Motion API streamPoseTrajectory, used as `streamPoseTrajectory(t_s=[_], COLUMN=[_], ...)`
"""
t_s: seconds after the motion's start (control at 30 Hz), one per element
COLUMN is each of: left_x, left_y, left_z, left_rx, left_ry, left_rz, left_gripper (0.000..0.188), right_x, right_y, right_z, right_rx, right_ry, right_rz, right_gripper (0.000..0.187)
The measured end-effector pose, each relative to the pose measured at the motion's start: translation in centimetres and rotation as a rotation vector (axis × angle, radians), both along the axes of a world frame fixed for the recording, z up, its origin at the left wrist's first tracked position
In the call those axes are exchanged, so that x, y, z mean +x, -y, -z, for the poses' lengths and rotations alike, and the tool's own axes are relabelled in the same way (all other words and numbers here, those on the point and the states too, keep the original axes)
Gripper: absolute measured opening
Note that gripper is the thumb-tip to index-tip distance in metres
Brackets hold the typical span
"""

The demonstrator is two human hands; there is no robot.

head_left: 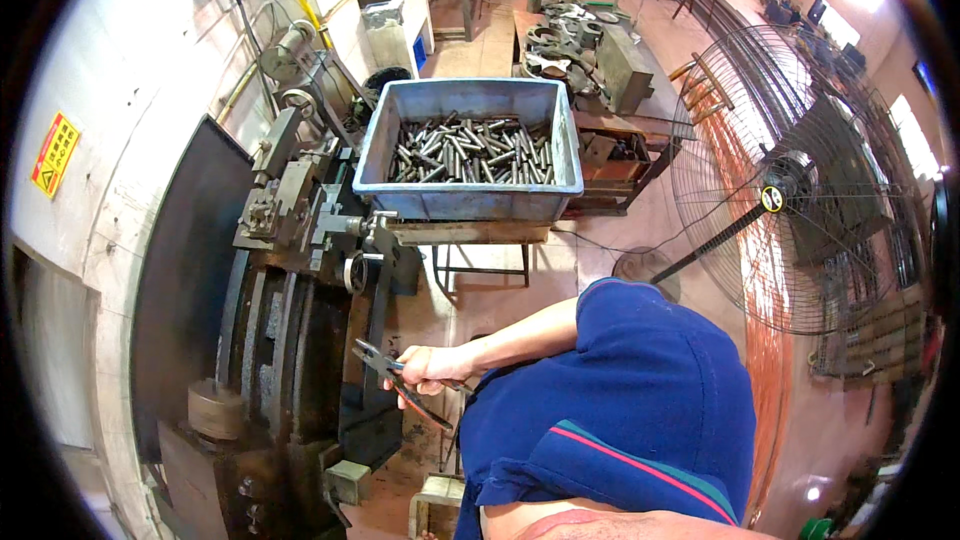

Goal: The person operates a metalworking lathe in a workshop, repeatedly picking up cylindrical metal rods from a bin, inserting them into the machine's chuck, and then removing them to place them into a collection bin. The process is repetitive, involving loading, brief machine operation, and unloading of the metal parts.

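Note:
My right hand (428, 366) is closed around a pair of pliers (418, 406). Their dark metal jaws point up and left toward the lathe, and an orange-red handle slants down below my fingers. Nothing shows between the jaws. Past the pliers stands the lathe (285, 310), with its carriage and handwheels at the far end and a round chuck at the near end. Of my left arm (560, 525), only some skin below the blue sleeve shows at the lower edge; the left hand is out of view.
Ahead, a blue plastic bin (470, 202) full of short metal rods rests on a stand. Behind it, a workbench (655, 125) carries metal parts. A large caged fan (790, 185) stands at right, its cable on the floor. Long bars (715, 15) lie beyond.

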State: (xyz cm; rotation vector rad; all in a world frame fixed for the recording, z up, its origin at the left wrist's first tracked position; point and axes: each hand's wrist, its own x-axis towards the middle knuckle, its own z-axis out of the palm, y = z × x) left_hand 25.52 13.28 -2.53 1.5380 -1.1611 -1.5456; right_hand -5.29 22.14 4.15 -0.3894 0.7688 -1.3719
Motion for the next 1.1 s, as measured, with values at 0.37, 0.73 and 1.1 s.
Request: streamPoseTrajectory(t_s=[0.37,0.73,1.1], left_x=[-0.5,-1.7,-1.9], left_y=[-0.3,-0.4,-1.1], left_z=[-0.8,-1.4,-1.5], left_rx=[-0.003,-0.011,-0.001], left_ry=[-0.079,-0.122,-0.182], left_rz=[-0.059,-0.084,-0.125], left_gripper=[0.041,0.043,0.044], right_x=[0.1,-1.7,-1.9], right_y=[1.8,2.3,1.7], right_z=[0.2,0.5,1.3], right_rx=[-0.051,0.005,0.027], right_ry=[-0.012,0.027,0.014], right_rz=[-0.163,-0.194,-0.188], right_gripper=[0.023,0.015,0.014])
